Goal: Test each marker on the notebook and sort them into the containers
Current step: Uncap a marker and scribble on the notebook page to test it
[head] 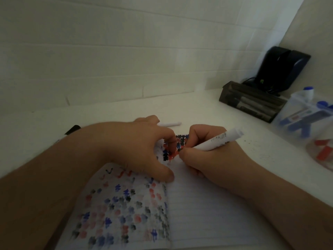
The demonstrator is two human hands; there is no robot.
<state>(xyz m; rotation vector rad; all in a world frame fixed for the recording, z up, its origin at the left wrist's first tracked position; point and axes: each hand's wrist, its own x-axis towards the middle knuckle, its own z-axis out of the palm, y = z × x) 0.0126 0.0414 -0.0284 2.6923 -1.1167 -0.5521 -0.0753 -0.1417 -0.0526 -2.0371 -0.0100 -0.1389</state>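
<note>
Your right hand (203,159) pinches a white-barrelled marker (216,142) mid-test on the scribble-filled lined notebook (207,210); your left hand (142,150) presses it flat, fingers spread. Containers hold several markers; at least one lies unsorted.

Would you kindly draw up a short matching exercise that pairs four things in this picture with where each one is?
Things:
1. white marker
2. left hand
3. dark tray
4. clear container

Places:
A. far right, holds blue markers
B. gripped by the right hand
C. rests on the notebook
D. below the black device, by the wall

Pairs: 1-B, 2-C, 3-D, 4-A
</note>
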